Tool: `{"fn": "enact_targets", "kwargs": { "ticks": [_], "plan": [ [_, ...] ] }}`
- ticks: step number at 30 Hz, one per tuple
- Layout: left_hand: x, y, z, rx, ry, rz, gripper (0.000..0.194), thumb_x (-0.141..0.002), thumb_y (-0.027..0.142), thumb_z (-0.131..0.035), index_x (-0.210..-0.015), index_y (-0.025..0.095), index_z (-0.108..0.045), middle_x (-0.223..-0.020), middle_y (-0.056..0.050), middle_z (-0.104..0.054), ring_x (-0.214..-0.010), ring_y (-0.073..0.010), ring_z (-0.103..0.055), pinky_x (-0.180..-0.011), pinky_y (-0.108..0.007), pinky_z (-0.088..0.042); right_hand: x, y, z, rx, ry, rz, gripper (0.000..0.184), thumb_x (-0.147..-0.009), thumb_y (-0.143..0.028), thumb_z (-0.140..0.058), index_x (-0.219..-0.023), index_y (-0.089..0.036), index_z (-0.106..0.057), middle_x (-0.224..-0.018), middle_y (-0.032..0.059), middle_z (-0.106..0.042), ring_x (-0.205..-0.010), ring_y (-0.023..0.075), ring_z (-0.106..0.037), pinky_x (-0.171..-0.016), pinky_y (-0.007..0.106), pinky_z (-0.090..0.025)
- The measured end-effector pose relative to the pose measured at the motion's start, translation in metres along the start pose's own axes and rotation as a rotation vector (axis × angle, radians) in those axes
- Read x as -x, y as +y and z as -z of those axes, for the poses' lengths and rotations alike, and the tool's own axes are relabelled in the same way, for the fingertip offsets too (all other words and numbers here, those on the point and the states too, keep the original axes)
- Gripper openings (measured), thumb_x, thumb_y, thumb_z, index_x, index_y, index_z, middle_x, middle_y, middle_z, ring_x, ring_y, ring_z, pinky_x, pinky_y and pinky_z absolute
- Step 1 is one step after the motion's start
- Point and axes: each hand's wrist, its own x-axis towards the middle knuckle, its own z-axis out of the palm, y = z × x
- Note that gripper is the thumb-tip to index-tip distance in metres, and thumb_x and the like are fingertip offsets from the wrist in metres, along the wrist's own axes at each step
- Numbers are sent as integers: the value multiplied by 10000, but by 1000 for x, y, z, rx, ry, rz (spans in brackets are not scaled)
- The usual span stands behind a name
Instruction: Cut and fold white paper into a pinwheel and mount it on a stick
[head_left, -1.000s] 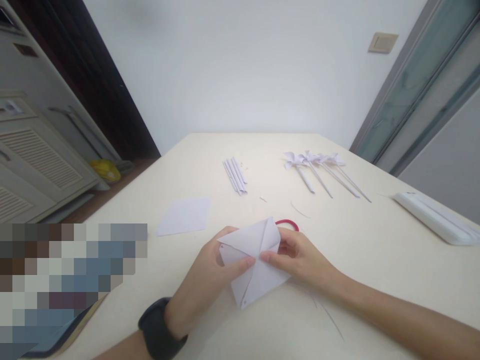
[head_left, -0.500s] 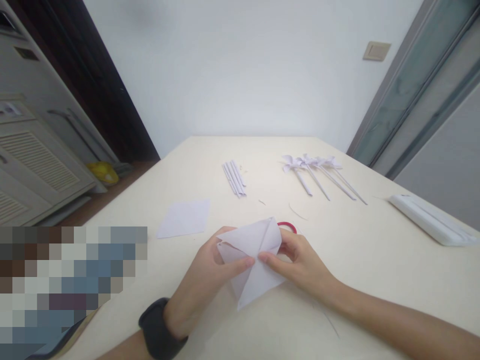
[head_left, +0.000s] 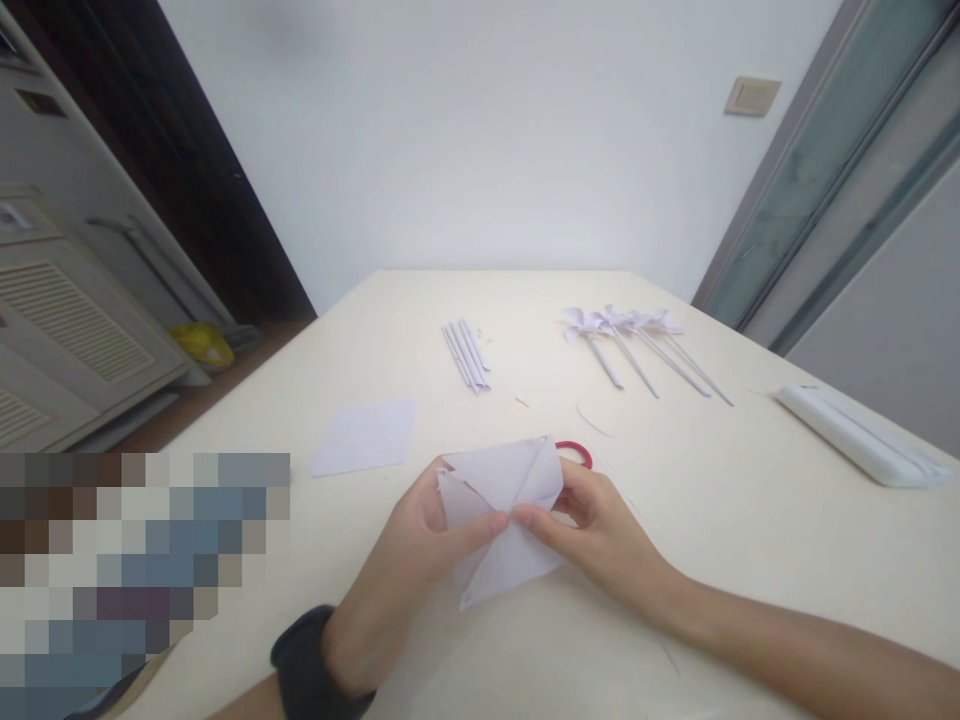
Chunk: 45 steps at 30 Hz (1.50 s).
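Note:
A white paper square (head_left: pixel 517 560), slit from its corners toward the middle, is held between my hands above the table. My left hand (head_left: pixel 435 530), with a dark band on the wrist, grips its left side, thumb near the centre. My right hand (head_left: pixel 592 510) pinches the right side, its thumb pressing beside the left thumb at the centre. One flap at the right curls inward toward the middle. Beyond my right hand shows the red handle loop (head_left: pixel 576 453) of what look like scissors, mostly hidden. A flat white paper sheet (head_left: pixel 364 437) lies left of my hands.
Rolled paper sticks (head_left: pixel 466 355) lie at the back middle. Several paper pinwheels (head_left: pixel 615 325) on sticks rest at the back right. A pale, long packet (head_left: pixel 862 435) sits at the right edge. Thin paper scraps (head_left: pixel 592 422) are scattered between. A pixelated area covers the lower left.
The paper has tilted slightly and its lower corner has shifted left. Both thumbs stay near the centre, holding on. The view has moved a little.

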Motion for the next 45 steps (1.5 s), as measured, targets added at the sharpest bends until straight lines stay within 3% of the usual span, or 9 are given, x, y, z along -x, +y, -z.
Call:
{"fn": "enact_targets", "kwargs": {
  "ticks": [4, 8, 12, 15, 20, 26, 30, 36, 45],
  "plan": [
    [1, 3, -4, 24, -3, 6, 472, -663, 264, -670, -1095, 170, -504, -1080, -105, -636, -952, -265, -605, -809, -398, -476, 0, 2, 0, -35, 2, -7, 161, -815, -243, -541, -953, -164, -572, -910, 55, -618, -840, 190, -591, -688, 275, -481],
    [1, 3, -3, -47, 13, 9, 407, -675, 271, -654, -1046, 173, -515, -956, -81, -665, -866, -262, -627, -744, -389, -490, 0, 0, 0, -80, -18, -6, 178, -818, -237, -539, -982, -168, -560, -956, 59, -613, -864, 188, -583, -723, 286, -479],
    [1, 1, 2, -181, 91, 2, 416, -676, 275, -648, -1054, 183, -500, -924, -69, -650, -858, -271, -620, -719, -393, -491, 0, -9, 3, -70, -15, -29, 183, -793, -242, -576, -963, -181, -551, -946, 48, -604, -836, 170, -574, -699, 264, -474],
    [0, -2, 6, -322, 146, -37, 408, -640, 247, -667, -1010, 193, -503, -860, -44, -641, -806, -264, -618, -664, -367, -495, -2, -13, 8, -42, 35, -35, 91, -810, -258, -554, -857, -181, -559, -830, 19, -592, -758, 144, -567, -629, 228, -456],
    [-2, -7, 10, -444, 147, -88, 336, -607, 218, -668, -916, 202, -537, -768, -7, -620, -687, -222, -601, -583, -304, -464, -5, -11, 16, 90, 113, -27, 104, -831, -272, -518, -785, -191, -565, -777, 6, -587, -658, 117, -530, -537, 204, -420],
    [-2, -5, 6, -481, 176, -110, 264, -603, 189, -641, -851, 203, -553, -723, 2, -621, -686, -227, -600, -596, -304, -454, -6, -15, 22, 314, 136, 101, 137, -833, -222, -513, -748, -198, -618, -793, 12, -619, -737, 140, -557, -602, 226, -444],
    [-4, -1, 7, -529, 157, -107, 228, -623, 181, -612, -841, 200, -544, -727, 0, -624, -702, -232, -602, -606, -308, -452, -9, -17, 26, 336, 110, 118, 151, -837, -205, -513, -733, -198, -624, -811, 20, -622, -736, 139, -567, -608, 237, -446],
    [-8, -3, 13, -558, 87, -19, 244, -620, 196, -622, -846, 212, -532, -676, 27, -580, -570, -181, -552, -521, -260, -413, -8, -15, 26, 407, 138, 191, 101, -791, -162, -565, -698, -200, -571, -840, 22, -602, -740, 143, -566, -601, 247, -458],
    [-9, -2, 15, -607, 81, -31, 245, -624, 206, -621, -853, 216, -533, -642, 31, -580, -544, -178, -545, -502, -254, -407, -9, -13, 30, 438, 113, 199, 144, -758, -164, -599, -664, -197, -494, -891, 20, -573, -769, 140, -558, -662, 268, -482]
  ]
}}
